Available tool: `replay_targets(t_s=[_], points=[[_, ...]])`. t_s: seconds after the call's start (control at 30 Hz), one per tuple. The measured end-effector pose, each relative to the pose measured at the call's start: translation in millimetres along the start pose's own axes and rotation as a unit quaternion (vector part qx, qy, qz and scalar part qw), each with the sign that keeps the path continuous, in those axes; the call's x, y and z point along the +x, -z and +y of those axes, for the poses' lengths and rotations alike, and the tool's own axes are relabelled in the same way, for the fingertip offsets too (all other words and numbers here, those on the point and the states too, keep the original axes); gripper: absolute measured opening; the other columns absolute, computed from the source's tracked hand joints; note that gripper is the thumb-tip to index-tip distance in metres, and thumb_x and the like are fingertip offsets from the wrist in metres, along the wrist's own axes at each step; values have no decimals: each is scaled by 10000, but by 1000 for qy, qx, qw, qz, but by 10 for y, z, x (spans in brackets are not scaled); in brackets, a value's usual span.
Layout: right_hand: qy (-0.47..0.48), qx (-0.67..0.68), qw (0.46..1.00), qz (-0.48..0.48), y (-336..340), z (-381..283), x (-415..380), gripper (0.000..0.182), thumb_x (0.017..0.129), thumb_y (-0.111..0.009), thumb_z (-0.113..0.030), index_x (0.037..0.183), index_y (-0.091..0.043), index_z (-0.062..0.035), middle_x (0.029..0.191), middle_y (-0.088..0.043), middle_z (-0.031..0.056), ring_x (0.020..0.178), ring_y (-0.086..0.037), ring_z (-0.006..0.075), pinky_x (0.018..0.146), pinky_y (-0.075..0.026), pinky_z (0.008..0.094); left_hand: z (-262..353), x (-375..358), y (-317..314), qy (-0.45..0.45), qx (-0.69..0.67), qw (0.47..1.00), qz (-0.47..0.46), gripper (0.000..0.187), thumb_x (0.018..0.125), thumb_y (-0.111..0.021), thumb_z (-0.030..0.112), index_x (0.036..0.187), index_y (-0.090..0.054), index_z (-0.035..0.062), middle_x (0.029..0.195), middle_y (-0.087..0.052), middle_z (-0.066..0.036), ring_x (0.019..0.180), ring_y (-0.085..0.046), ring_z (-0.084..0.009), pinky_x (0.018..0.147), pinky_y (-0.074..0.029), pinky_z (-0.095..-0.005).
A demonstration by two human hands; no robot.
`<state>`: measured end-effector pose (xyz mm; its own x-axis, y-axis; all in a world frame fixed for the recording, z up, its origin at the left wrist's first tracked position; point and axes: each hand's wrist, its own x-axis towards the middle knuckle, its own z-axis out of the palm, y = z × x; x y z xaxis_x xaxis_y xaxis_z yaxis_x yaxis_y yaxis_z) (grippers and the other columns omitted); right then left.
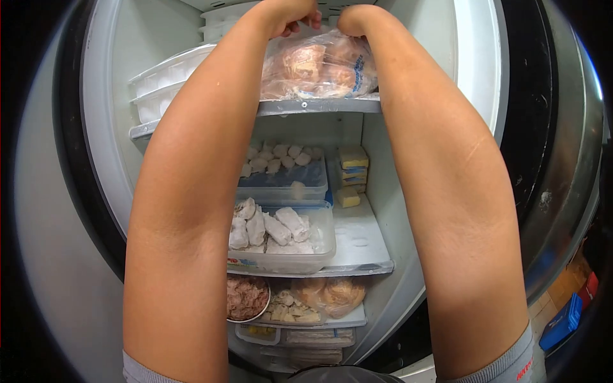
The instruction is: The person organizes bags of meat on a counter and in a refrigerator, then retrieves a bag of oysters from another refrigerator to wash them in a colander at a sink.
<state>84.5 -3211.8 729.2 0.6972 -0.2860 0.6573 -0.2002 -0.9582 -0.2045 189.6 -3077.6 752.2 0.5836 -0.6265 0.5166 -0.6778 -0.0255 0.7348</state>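
Observation:
Both my arms reach up into an open freezer. On the upper shelf lies a clear plastic bag (319,67) with pale orange-pink frozen pieces in it and blue print on its right side. My left hand (295,18) is at the bag's upper left, fingers curled inward; what they hold, if anything, is hidden. At the bag's upper right is my right hand (356,19), bent away so that its fingers do not show. Left of the bag sit stacked white trays (156,89), partly covered by my left forearm.
Below are a blue-based container (306,173) with white balls, a clear container (322,246) with whitish frozen pieces, and yellow blocks (352,167). Lower down stand a bowl of minced meat (248,299) and bagged food (341,297). The upper shelf edge (319,107) juts out under the bag.

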Motion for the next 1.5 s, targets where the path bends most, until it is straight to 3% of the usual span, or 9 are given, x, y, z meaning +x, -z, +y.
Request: replay_targets(t_s=[0.1, 0.17, 0.47, 0.57, 0.7, 0.77, 0.97, 1.07, 1.5], points=[[-25, -59, 997, -42, 23, 114, -48, 313, 851, -558, -152, 1111, -685, -34, 1132, -654, 217, 1040, -634, 354, 905, -477, 458, 25, -136, -178, 22, 277, 955, 108, 173, 847, -564, 166, 866, -708, 73, 736, -647, -94, 557, -531, -192, 531, -452, -367], [-28, -73, 996, -48, 56, 83, -118, 307, 854, -574, -163, 1108, -685, -31, 1102, -665, 215, 1020, -641, 351, 884, -488, 455, -49, 75, -92, 16, 554, 827, 94, 212, 828, -604, 210, 881, -718, 38, 905, -708, -134, 700, -624, -257, 636, -502, -410], [14, -76, 997, 29, 82, 42, -213, 337, 834, -535, -101, 1131, -669, -17, 1162, -644, 211, 1055, -629, 345, 887, -490, 458, 128, -363, -258, -9, 293, 954, 63, 279, 836, -602, 151, 1085, -678, 50, 1015, -648, -58, 776, -520, -161, 703, -465, -324], [25, 91, 992, 79, 61, 22, 12, 247, 884, -559, -137, 1063, -665, -4, 899, -668, 126, 770, -615, 252, 693, -509, 365, 93, -373, -327, -112, 171, 977, 62, 318, 853, -614, 151, 1156, -642, 59, 1052, -635, -44, 826, -530, -143, 751, -474, -288], [75, 371, 921, 95, 78, -20, 7, 235, 890, -575, -138, 1067, -665, -13, 883, -657, 86, 749, -589, 225, 682, -505, 332, 87, -346, -378, -75, 227, 970, 47, 272, 882, -594, 171, 1134, -639, 79, 1041, -631, -34, 855, -535, -132, 825, -458, -266], [164, 519, 838, 46, -36, -43, 200, 295, 833, -665, -224, 1056, -706, -36, 1009, -694, 198, 937, -668, 344, 803, -524, 442, 98, -422, -422, -50, 239, 968, 51, 259, 897, -578, 199, 1119, -642, 82, 1022, -625, -28, 853, -530, -128, 826, -450, -269], [109, 301, 947, 39, 4, 29, 133, 220, 868, -607, -133, 1043, -670, -16, 909, -680, 100, 784, -624, 209, 697, -514, 326, 174, -520, -484, -55, 176, 980, 80, 332, 948, -472, 331, 1021, -637, 52, 881, -578, -22, 768, -489, -143, 716, -420, -305], [142, 167, 973, 69, -2, 23, 31, 342, 865, -573, -144, 1186, -675, -87, 1212, -647, 172, 1085, -631, 317, 928, -493, 405, 157, -431, -456, -54, 216, 970, 96, 333, 959, -444, 309, 1001, -637, 42, 870, -583, -27, 763, -485, -150, 710, -412, -310], [129, 11, 969, 213, -181, 117, 804, 311, 798, -680, -275, 1021, -734, -64, 1112, -668, 190, 1015, -654, 324, 863, -519, 389, 67, -300, -370, -97, 165, 978, 83, 396, 908, -494, 237, 1212, -580, -1, 1026, -654, -126, 905, -606, -224, 777, -479, -365]])
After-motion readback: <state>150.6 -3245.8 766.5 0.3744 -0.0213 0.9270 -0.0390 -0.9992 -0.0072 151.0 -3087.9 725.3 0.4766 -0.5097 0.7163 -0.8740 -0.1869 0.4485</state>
